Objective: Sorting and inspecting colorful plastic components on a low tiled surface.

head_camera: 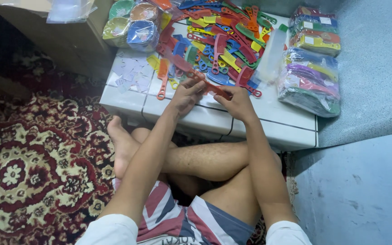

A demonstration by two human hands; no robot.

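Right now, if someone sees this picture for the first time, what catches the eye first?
First, the bright heap of plastic combs on the white low table. At its front edge, the left hand and right hand hold a red comb together. Bagged comb packs lie at right.

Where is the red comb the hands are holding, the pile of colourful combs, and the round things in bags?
red comb point(212, 88), head view, on its middle between both hands.
pile of colourful combs point(223, 43), head view, on the heap's centre.
round things in bags point(140, 31), head view, on the blue one.
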